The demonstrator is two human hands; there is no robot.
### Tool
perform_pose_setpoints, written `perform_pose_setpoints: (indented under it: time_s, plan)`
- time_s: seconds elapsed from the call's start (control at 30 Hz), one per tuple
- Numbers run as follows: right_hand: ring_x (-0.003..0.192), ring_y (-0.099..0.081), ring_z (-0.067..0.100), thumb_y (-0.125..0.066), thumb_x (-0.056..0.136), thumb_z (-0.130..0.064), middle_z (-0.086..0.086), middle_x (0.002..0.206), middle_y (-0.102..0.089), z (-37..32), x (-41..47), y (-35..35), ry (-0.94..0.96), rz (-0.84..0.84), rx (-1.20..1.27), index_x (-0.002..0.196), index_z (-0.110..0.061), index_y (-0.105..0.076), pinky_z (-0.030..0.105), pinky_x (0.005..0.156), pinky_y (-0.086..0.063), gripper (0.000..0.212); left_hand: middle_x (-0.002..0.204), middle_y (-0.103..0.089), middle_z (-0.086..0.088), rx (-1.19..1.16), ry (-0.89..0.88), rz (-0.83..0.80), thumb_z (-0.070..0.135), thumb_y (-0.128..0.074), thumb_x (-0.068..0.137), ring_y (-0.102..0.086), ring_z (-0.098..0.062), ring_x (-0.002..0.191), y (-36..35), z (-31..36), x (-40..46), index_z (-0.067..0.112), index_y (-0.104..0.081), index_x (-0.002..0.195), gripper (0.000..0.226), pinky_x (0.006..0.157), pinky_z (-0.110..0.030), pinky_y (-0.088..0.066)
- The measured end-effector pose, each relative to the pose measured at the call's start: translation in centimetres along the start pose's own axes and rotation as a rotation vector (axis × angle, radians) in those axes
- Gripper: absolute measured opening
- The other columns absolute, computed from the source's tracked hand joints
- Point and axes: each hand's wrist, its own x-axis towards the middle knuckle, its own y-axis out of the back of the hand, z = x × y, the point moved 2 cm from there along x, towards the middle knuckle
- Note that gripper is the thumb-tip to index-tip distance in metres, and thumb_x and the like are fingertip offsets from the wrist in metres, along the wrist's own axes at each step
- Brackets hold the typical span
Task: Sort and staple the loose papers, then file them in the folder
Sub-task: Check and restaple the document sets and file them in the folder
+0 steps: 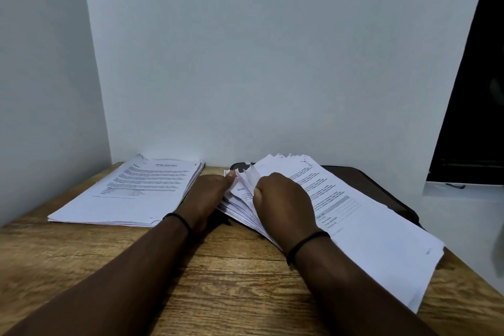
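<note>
A fanned pile of loose printed papers (pixel 362 226) lies on the right of the wooden table, partly over a dark folder (pixel 381 185). My right hand (pixel 281 199) lies on this pile with fingers curled round the lifted upper-left corners of several sheets. My left hand (pixel 207 196) sits just left of the pile, its thumb and fingers pinching the raised paper corners. A second, neater stack of printed papers (pixel 131 194) rests flat on the left side of the table. No stapler is visible.
The wooden table (pixel 212 281) stands in a corner, with pale walls (pixel 245 63) behind and to the left. A dark window (pixel 474 90) with a white sill is at the right. Bare wood lies in front between my forearms.
</note>
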Motion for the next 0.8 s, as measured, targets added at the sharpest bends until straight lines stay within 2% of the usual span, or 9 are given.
perform_pose_setpoints:
  time_s: [0.1, 0.2, 0.27, 0.4, 0.47, 0.53, 0.6, 0.67, 0.8]
  plan:
    - [0.088, -0.060, 0.017, -0.061, 0.094, -0.038, -0.004, 0.093, -0.066, 0.7, 0.1, -0.1, -0.109, 0.048, 0.181, 0.087, -0.019, -0.067, 0.031, 0.070, -0.041, 0.022, 0.093, -0.077, -0.011, -0.014, 0.028, -0.012, 0.043, -0.060, 0.097, -0.072, -0.033, 0.095, 0.1, 0.0, 0.1, 0.007, -0.078, 0.095, 0.040, 0.097, -0.050, -0.052]
    - [0.072, -0.060, 0.009, -0.077, 0.082, -0.041, -0.007, 0.072, -0.067, 1.2, 0.1, -0.3, -0.254, 0.058, 0.485, 0.070, -0.017, -0.068, 0.028, 0.067, -0.045, 0.029, 0.094, -0.077, -0.009, -0.013, 0.051, -0.019, 0.046, -0.064, 0.093, -0.072, -0.032, 0.097, 0.0, -0.1, 0.3, 0.011, -0.080, 0.094, 0.039, 0.097, -0.048, -0.052]
    - [0.073, -0.060, 0.010, -0.076, 0.084, -0.037, -0.007, 0.072, -0.067, 1.5, 0.2, -0.5, -0.287, 0.095, 0.514, 0.071, -0.017, -0.067, 0.030, 0.068, -0.047, 0.026, 0.093, -0.077, -0.013, -0.057, 0.080, -0.035, 0.035, -0.066, 0.094, -0.073, -0.033, 0.094, -0.1, -0.1, 0.2, 0.005, -0.078, 0.098, 0.033, 0.089, -0.042, -0.055]
    - [0.085, -0.061, 0.018, -0.067, 0.093, -0.025, -0.005, 0.086, -0.066, 1.5, 0.0, 0.0, -0.193, 0.186, 0.395, 0.097, -0.021, -0.064, 0.028, 0.068, -0.041, 0.006, 0.070, -0.071, -0.013, -0.012, 0.104, 0.005, 0.011, -0.070, 0.089, -0.066, -0.023, 0.060, -0.2, -0.4, 0.3, -0.007, -0.071, 0.088, 0.019, 0.054, -0.025, -0.051]
    - [0.090, -0.062, 0.021, -0.062, 0.095, -0.020, -0.002, 0.096, -0.068, 1.2, 0.0, 0.4, -0.079, 0.251, 0.285, 0.118, -0.025, -0.060, 0.028, 0.068, -0.040, 0.024, 0.061, -0.065, -0.008, 0.057, 0.063, 0.048, 0.007, -0.069, 0.088, -0.060, -0.020, 0.055, -0.3, -0.2, 0.3, -0.002, -0.067, 0.077, 0.015, 0.049, -0.023, -0.048]
    - [0.086, -0.063, 0.024, -0.060, 0.092, -0.012, 0.001, 0.093, -0.067, 0.7, 0.2, 0.8, 0.006, 0.311, 0.163, 0.129, -0.027, -0.055, 0.032, 0.064, -0.045, 0.040, 0.059, -0.063, -0.007, 0.129, -0.067, 0.127, 0.010, -0.066, 0.088, -0.061, -0.022, 0.057, -0.3, 0.2, 0.4, 0.006, -0.062, 0.067, 0.022, 0.053, -0.027, -0.049]
    - [0.070, -0.063, 0.026, -0.068, 0.080, -0.006, 0.002, 0.078, -0.064, 0.1, 0.4, 0.8, 0.069, 0.354, 0.011, 0.126, -0.023, -0.059, 0.031, 0.052, -0.042, 0.050, 0.066, -0.062, -0.004, 0.389, -0.332, 0.260, 0.026, -0.057, 0.084, -0.060, -0.023, 0.067, 0.0, 0.9, 0.6, 0.009, -0.059, 0.063, 0.027, 0.062, -0.035, -0.048]
    - [0.054, -0.060, 0.025, -0.078, 0.068, -0.005, 0.001, 0.065, -0.060, -0.3, 0.4, 0.7, 0.112, 0.412, -0.103, 0.115, -0.018, -0.066, 0.027, 0.043, -0.036, 0.050, 0.073, -0.061, -0.002, 0.554, -0.476, 0.401, 0.034, -0.046, 0.086, -0.056, -0.022, 0.073, 0.1, 1.7, 0.4, 0.008, -0.061, 0.070, 0.034, 0.065, -0.037, -0.043]
    - [0.051, -0.057, 0.024, -0.084, 0.060, -0.003, 0.002, 0.061, -0.057, 0.1, 0.2, -0.5, 0.127, 0.450, -0.191, 0.103, -0.017, -0.069, 0.030, 0.044, -0.038, 0.047, 0.069, -0.051, 0.004, 0.417, -0.479, 0.585, 0.018, -0.044, 0.101, -0.051, -0.022, 0.067, 0.0, 3.5, -0.3, 0.014, -0.046, 0.080, 0.021, 0.055, -0.033, -0.031]
